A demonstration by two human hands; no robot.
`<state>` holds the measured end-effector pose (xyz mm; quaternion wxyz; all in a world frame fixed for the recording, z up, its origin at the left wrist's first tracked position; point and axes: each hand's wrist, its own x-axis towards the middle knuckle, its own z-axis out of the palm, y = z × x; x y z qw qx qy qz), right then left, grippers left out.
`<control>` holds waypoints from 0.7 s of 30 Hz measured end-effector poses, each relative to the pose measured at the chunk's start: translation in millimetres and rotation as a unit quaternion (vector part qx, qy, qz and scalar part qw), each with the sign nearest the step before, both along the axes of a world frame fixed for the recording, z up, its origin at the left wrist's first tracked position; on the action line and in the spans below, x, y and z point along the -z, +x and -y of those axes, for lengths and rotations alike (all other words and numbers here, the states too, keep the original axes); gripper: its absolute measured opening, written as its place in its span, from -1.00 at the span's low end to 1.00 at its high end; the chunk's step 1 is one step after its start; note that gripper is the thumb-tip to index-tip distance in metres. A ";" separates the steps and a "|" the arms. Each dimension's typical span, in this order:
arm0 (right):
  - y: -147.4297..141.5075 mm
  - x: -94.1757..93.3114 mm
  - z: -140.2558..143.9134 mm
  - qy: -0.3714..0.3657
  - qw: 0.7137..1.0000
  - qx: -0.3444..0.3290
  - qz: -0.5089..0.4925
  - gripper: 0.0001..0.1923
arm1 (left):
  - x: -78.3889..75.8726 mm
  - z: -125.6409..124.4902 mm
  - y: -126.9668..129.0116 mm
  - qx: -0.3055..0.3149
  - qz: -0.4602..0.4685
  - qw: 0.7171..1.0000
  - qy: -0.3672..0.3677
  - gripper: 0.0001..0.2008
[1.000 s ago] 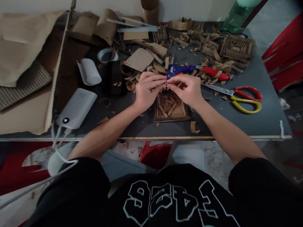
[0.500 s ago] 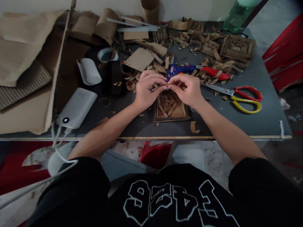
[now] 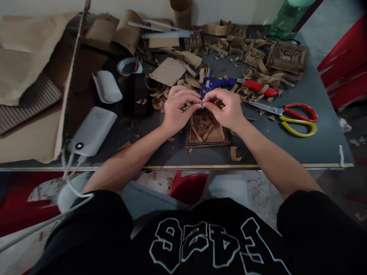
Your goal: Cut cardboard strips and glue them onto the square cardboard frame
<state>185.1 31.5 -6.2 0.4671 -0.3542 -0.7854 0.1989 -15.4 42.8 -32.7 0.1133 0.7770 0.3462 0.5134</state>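
My left hand (image 3: 180, 107) and my right hand (image 3: 225, 107) meet fingertip to fingertip over a square cardboard tray (image 3: 208, 144) with corrugated walls. Both pinch a small brown cardboard piece (image 3: 202, 103), mostly hidden by the fingers. Loose cardboard strips (image 3: 203, 128) lie inside the tray. Just beyond my right hand is a blue hot glue gun (image 3: 216, 84), its nozzle end partly covered by my fingers. To the right, scissors (image 3: 282, 111) with one red and one yellow handle rest on the table.
A red-handled cutter (image 3: 260, 88) lies among cardboard scraps. At left are a white power bank (image 3: 96, 130) with cables, a white curled sheet (image 3: 108, 87) and a roll of tape (image 3: 129, 67). A larger corrugated square (image 3: 287, 59) and a green bottle (image 3: 291, 19) stand at back right.
Both hands stay pinched together over the tray, with only a tiny shift of the fingers. The whole view has slid very slightly; the things on the table keep their places.
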 end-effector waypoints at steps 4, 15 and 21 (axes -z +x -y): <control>0.1 0.8 -0.3 0.012 1.000 0.024 0.001 -0.49 | 1.6 0.6 0.6 -0.034 0.008 0.999 0.000 -0.64; 3.5 -0.2 -1.4 0.043 0.998 0.028 -0.030 -0.65 | -2.9 2.6 2.7 0.004 -0.004 1.000 -0.004 -0.61; 1.5 2.3 -2.6 0.040 0.997 0.063 -0.032 -0.54 | -5.7 3.9 4.3 0.005 0.020 1.000 0.001 -0.71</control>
